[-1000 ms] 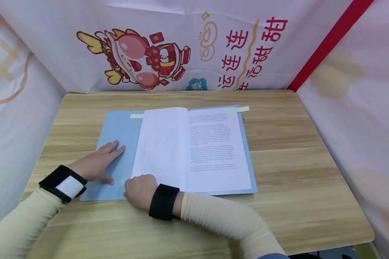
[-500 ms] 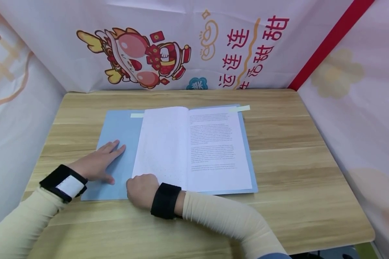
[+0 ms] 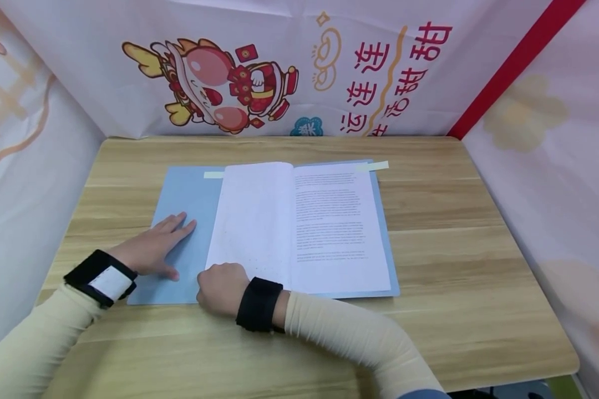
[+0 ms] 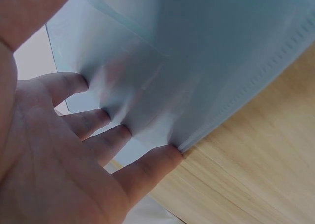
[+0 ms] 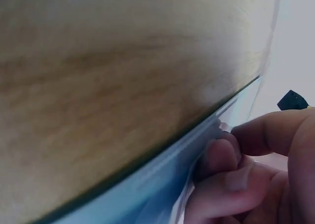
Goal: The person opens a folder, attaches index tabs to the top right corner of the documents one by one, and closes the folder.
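A blue plastic folder [image 3: 184, 194] lies spread on the wooden table. It holds white paper: a nearly blank page [image 3: 252, 221] on the left and a printed page [image 3: 329, 221] on the right. My left hand [image 3: 152, 244] rests spread on the folder's left cover; in the left wrist view its fingertips [image 4: 170, 152] press the glossy plastic. At the blank page's lower left corner, my right hand [image 3: 224, 288] is curled and pinches the page's edge. The right wrist view has those bent fingers [image 5: 231, 189] close over the folder's lower border, partly hiding the corner.
Pale strips stick out near the folder's top, one at the left [image 3: 213, 175] and one at the right corner [image 3: 374, 166]. The wooden table [image 3: 444, 249] runs back to a printed cloth [image 3: 314, 66], with more cloth along both sides.
Both hands keep their places on the folder and page. The whole head view shifts slightly to the right and up.
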`<state>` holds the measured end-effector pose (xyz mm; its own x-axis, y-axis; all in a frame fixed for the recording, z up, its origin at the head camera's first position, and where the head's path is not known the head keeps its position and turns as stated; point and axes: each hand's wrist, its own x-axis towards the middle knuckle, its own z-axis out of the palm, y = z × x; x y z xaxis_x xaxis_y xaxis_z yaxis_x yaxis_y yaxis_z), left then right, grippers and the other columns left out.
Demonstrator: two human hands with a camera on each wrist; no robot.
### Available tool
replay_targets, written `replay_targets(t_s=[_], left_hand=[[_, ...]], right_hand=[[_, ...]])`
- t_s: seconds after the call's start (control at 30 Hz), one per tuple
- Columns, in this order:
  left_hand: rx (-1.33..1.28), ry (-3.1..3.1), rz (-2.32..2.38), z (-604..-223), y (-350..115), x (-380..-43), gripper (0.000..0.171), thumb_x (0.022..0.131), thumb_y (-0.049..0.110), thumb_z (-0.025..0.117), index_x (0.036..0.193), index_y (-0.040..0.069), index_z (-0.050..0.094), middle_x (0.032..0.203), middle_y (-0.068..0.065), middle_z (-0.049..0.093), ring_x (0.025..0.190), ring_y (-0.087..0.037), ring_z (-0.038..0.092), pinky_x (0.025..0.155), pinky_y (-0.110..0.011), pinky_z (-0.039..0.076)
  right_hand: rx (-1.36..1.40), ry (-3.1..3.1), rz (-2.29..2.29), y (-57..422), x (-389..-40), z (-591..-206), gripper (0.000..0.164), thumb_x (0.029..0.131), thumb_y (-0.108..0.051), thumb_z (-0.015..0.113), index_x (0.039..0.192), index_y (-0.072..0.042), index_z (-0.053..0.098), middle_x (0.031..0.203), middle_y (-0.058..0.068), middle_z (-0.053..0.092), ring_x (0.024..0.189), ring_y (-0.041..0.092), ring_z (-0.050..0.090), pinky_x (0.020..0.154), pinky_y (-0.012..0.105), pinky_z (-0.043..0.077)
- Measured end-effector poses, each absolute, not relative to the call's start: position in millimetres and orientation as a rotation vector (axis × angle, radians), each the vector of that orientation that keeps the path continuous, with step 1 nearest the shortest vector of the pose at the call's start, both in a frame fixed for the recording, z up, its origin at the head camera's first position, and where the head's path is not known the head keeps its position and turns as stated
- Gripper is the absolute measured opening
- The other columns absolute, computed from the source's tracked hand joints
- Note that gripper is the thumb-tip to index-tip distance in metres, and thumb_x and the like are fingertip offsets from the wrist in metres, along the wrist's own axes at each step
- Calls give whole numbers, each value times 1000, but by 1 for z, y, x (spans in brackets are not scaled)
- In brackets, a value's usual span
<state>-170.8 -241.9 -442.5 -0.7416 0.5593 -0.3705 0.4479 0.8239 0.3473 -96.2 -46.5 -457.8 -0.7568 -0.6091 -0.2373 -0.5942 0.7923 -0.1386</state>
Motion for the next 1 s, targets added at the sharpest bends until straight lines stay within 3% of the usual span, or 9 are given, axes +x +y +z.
replay_targets(t_s=[0.33, 0.63, 1.0], left_hand=[[739, 2544, 315, -442, -238, -171, 116, 66, 27, 96, 155, -8, 31, 159, -40, 15, 144, -60, 16, 113, -68, 24], [708, 2549, 302, -440, -238, -173, 116, 66, 26, 96, 155, -7, 31, 160, -38, 15, 145, -59, 15, 113, -68, 24], [673, 2537, 313, -443, -237, -172, 116, 66, 24, 96, 157, -4, 31, 161, -36, 13, 146, -58, 13, 114, -68, 22]], right_hand=[[-947, 2682, -385, -34, -100, -446, 28, 93, -24, 65, 66, -20, 59, 54, -10, 46, 46, 4, 42, 40, 19, 36], [-970, 2720, -570, 1, -100, -412, 41, 87, -12, 64, 56, -20, 39, 51, -10, 28, 44, 2, 26, 40, 18, 23], [-973, 2793, -708, 45, -93, -385, 37, 86, -10, 63, 56, -19, 43, 52, -11, 32, 49, 2, 33, 45, 17, 25]])
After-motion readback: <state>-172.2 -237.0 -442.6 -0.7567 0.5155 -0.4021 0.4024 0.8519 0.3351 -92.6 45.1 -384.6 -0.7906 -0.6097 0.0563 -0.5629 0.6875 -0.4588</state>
